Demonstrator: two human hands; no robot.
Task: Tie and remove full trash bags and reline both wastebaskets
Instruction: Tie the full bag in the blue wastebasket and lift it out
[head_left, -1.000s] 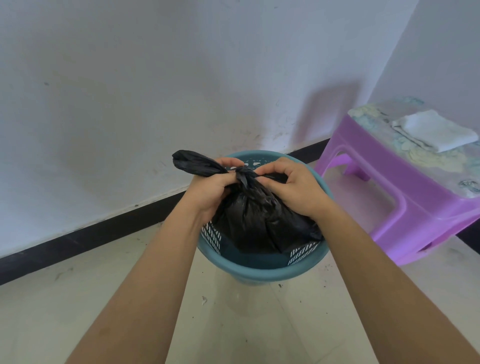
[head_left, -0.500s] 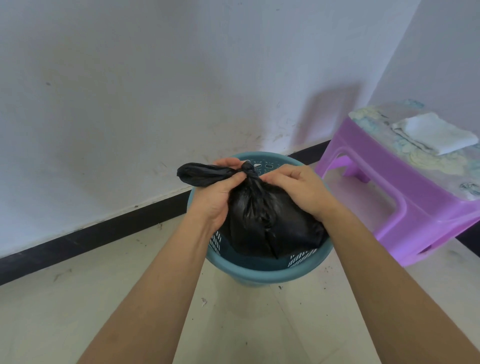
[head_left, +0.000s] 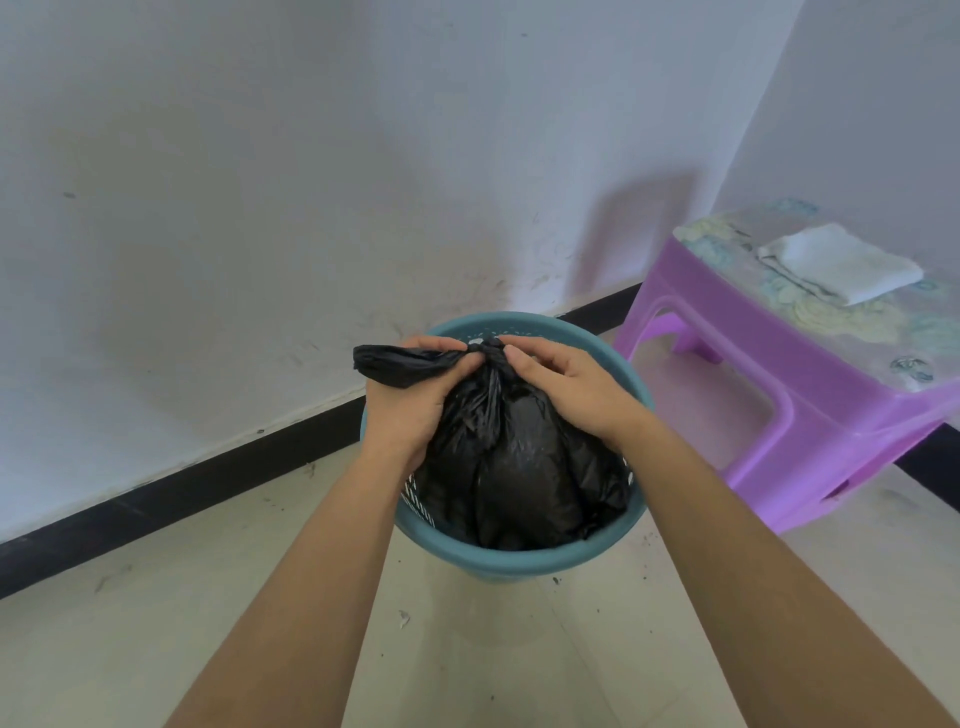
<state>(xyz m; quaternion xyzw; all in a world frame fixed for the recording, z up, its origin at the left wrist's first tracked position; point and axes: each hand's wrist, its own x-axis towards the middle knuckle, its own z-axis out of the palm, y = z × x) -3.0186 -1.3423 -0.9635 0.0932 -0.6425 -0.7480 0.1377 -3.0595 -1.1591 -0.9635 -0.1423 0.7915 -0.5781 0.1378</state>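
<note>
Tying step: fingers of the left hand clamped the tail of the trash bag; those of the right hand pinched the knot. Next seemed a firm cinch, then lifting it clear of the wastebasket.

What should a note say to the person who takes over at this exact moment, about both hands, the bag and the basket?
Left hand: grips the bag's twisted tail, which sticks out leftward.
Right hand: pinches the knot at the neck of the black trash bag.
Bag: sits inside the teal wastebasket, on the floor beside a purple stool bearing a white cloth.
Done: neck gathered, knot formed.
Left: tighten if needed, lift the bag out, reline; the second wastebasket is not in view.
</note>
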